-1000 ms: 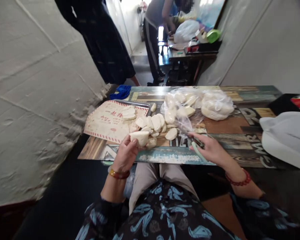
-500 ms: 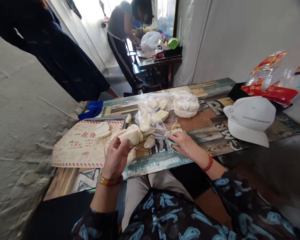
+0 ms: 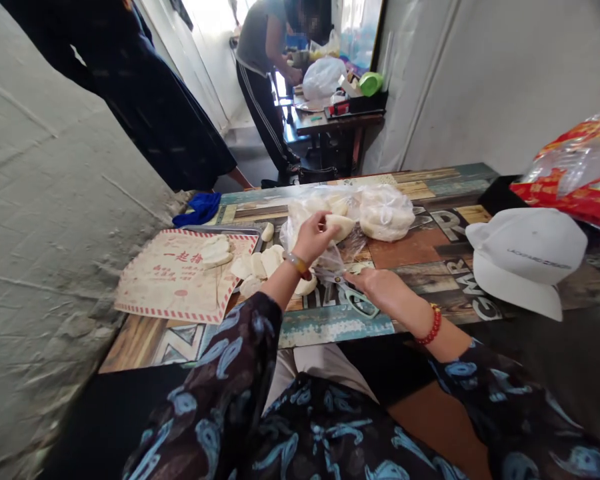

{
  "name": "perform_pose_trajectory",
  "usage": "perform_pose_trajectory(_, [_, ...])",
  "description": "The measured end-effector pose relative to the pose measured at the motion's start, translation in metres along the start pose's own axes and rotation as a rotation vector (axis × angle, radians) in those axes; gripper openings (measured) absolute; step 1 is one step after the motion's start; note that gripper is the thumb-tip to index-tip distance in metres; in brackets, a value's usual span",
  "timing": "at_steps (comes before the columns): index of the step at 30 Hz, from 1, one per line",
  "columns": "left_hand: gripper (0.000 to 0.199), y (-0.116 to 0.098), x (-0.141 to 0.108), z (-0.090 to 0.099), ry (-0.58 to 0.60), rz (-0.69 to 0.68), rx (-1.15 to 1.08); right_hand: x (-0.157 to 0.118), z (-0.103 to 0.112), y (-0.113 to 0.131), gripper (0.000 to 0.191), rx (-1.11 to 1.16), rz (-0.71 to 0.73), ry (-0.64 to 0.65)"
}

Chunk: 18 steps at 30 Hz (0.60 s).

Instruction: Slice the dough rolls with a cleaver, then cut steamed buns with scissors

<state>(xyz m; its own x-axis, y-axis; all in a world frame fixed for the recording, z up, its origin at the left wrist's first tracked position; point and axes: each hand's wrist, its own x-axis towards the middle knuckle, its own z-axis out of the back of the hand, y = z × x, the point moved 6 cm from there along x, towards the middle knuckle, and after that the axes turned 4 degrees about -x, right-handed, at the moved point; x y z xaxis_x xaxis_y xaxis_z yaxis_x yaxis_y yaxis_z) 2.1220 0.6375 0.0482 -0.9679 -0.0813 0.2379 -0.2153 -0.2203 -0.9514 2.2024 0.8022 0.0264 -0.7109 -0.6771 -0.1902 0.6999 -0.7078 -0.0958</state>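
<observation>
My left hand (image 3: 314, 238) is raised over the clear plastic bag (image 3: 305, 223), its fingertips pressed against the film beside a pale dough piece (image 3: 341, 227). The dough it held earlier no longer shows in it. My right hand (image 3: 380, 291) lies low on the tabletop, closed around green-handled scissors (image 3: 361, 302), with the blades hidden by plastic. A second bag of dough (image 3: 386, 213) sits behind it. Cut dough slices (image 3: 266, 261) lie under my left forearm, and more dough (image 3: 216, 252) rests on a printed paper sheet (image 3: 173, 283) covering a metal tray (image 3: 220, 230).
The patterned tabletop (image 3: 330, 327) has a grey wall along its left side. A white cap (image 3: 527, 257) and a red-and-clear packet (image 3: 575, 177) lie at right, and a blue cloth (image 3: 199, 209) at the far end. A person (image 3: 263, 67) works at a table behind.
My left hand has moved forward from above the paper to the plastic bag, and the dough piece no longer shows in it. My right hand has stayed near the bag; the view has shifted slightly.
</observation>
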Motion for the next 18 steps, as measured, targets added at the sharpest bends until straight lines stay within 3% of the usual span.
perform_pose_trajectory(3, [0.019,0.019,0.016,-0.009,-0.019,-0.037,0.147,-0.001,0.004,-0.001,0.047,-0.011,0.001,0.016])
perform_pose_trajectory(5, [0.025,0.028,0.023,-0.005,-0.088,-0.059,0.186,-0.002,0.007,-0.004,0.042,0.000,0.011,-0.001])
perform_pose_trajectory(10, [0.025,0.036,0.028,0.012,-0.205,0.049,0.192,0.002,0.007,-0.026,0.035,0.180,-0.022,-0.187])
perform_pose_trajectory(14, [0.030,0.029,-0.003,0.031,-0.235,0.067,0.015,0.011,-0.003,-0.047,0.030,0.229,-0.120,-0.264])
perform_pose_trajectory(18, [0.027,0.024,-0.066,0.054,-0.248,0.067,-0.031,0.026,-0.020,-0.067,0.023,0.194,-0.284,-0.130])
